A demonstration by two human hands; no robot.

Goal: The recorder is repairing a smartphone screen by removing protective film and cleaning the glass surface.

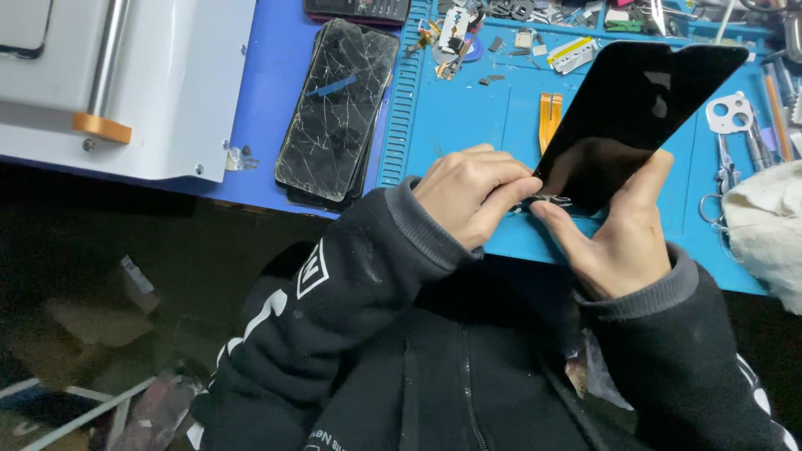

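A person in a dark hooded sweatshirt with grey cuffs works at a blue work mat (468, 117), seen from above. The right hand (622, 230) holds a black phone screen panel (639, 113) tilted up off the mat, its thumb pressed along the panel's near bottom corner and its fingers wrapped behind the panel's right edge. The left hand (472, 192) is curled into a loose fist just left of that corner, thumb and forefinger pinched together on a small crumpled silvery strip (550, 200) at the panel's lower edge. The strip sits between the two thumbs, over the mat's near edge; what it is made of cannot be told.

On the mat, behind the panel's left side, lies an orange flat ribbon cable (549, 117). To the mat's left, on the darker blue tabletop, rests a stack of cracked phone screens (338, 108), and further left a white machine with an orange-collared metal bar (125, 75). At the mat's right edge are metal tweezers and tools (739, 142) and a white cloth (769, 234)
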